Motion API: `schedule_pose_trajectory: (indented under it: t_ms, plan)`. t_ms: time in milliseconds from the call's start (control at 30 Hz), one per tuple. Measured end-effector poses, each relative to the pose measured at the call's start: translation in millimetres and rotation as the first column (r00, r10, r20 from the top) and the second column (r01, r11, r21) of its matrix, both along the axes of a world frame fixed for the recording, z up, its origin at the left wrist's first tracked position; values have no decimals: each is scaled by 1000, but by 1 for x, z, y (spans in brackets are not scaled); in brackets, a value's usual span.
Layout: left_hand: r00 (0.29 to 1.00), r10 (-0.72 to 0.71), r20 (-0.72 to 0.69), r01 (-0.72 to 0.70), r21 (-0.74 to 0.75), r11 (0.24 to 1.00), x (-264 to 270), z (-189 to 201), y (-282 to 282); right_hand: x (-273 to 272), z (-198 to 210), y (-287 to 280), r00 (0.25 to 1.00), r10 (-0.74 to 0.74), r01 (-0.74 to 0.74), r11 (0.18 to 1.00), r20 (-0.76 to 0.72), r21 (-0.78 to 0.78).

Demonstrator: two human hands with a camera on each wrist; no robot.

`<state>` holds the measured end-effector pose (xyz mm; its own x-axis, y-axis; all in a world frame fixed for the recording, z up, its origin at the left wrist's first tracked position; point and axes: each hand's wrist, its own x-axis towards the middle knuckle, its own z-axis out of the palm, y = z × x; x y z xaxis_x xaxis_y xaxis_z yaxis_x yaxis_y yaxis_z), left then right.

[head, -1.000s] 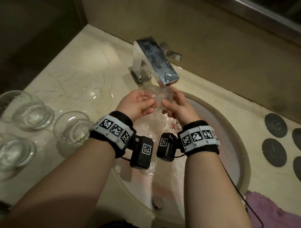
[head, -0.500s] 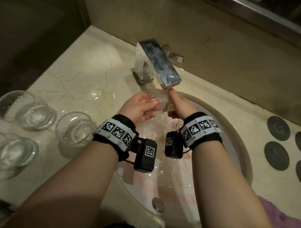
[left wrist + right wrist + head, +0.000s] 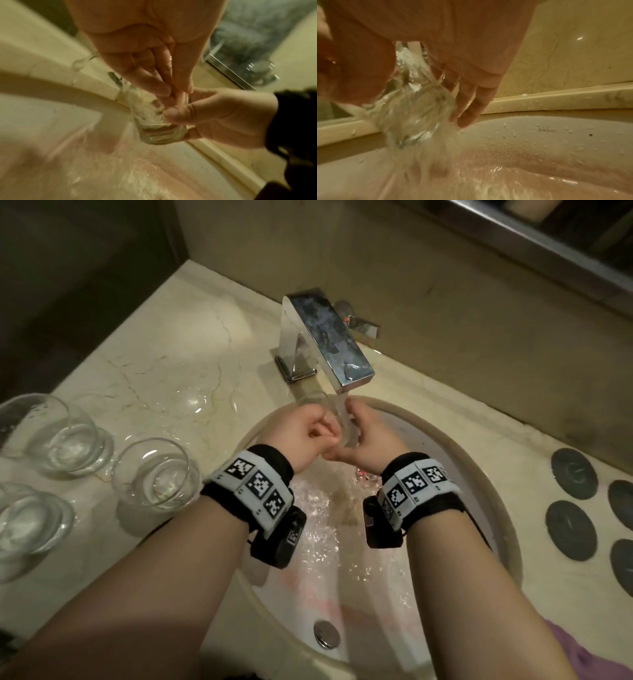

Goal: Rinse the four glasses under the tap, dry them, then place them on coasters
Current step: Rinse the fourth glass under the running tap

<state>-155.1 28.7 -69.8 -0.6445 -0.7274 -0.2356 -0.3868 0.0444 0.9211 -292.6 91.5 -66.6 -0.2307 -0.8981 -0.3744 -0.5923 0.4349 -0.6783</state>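
Glass, clear and round, was what both my hands gripped under the running chrome tap [image 3: 325,340] — left hand [image 3: 301,433], right hand [image 3: 371,440], tumbler [image 3: 412,113]. Three more clear tumblers [image 3: 156,474] waited on the marble bench [image 3: 154,361]; the dark round coasters [image 3: 573,474] sat bare — drying untouched, I judged.

The worktop [image 3: 144,354] was cream veined marble, the coasters [image 3: 571,530] dark grey, the tap [image 3: 329,337] chrome, the cloth [image 3: 582,655] purple.

Four glasses, four coasters, one tap, one sink, one cloth.
Three glasses [image 3: 54,436] [image 3: 156,474] [image 3: 29,522] stand on the desk [image 3: 154,364]; a fourth glass [image 3: 337,419] sits under the tap [image 3: 325,340]. Four dark coasters [image 3: 574,473] [image 3: 571,529] [image 3: 621,505] [image 3: 623,566] show, two cut off. One sink [image 3: 493,508], one purple cloth [image 3: 589,659].
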Motion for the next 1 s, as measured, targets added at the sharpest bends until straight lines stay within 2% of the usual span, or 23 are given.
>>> schedule_pose_trajectory:
  t_ms: [67, 167, 267, 367, 467, 567, 1000]
  plan:
    - [983, -100, 156, 126, -171, 977, -2, 3, 0, 4, 0, 0, 997, 18, -14, 999, 72, -52]
    - [946, -164, 280, 246, -286, 926, -4, 11, 1, 4, -12, 3, 987, -16, 39, 988, 158, -147]
    - [938, -177, 297, 292, -404, 867, -5, 17, 4, 4, -23, 8, 964, -114, 157, 973, 239, -168]
    - [961, -135, 240, 236, -469, 851, -1, 15, 10, 1, -33, 8, 955, -190, 235, 954, 230, -185]
    - [970, -19, 241, 134, -470, 872, 5, 9, 14, 0, -38, 8, 926, -230, 300, 930, 300, -211]
    - [972, 60, 229, 40, -410, 911, 7, 3, 14, -3, -39, 9, 922, -229, 302, 930, 311, -209]
    - [980, 99, 171, -46, -291, 956, 15, -9, 11, -11, -31, 9, 944, -224, 268, 949, 244, -164]
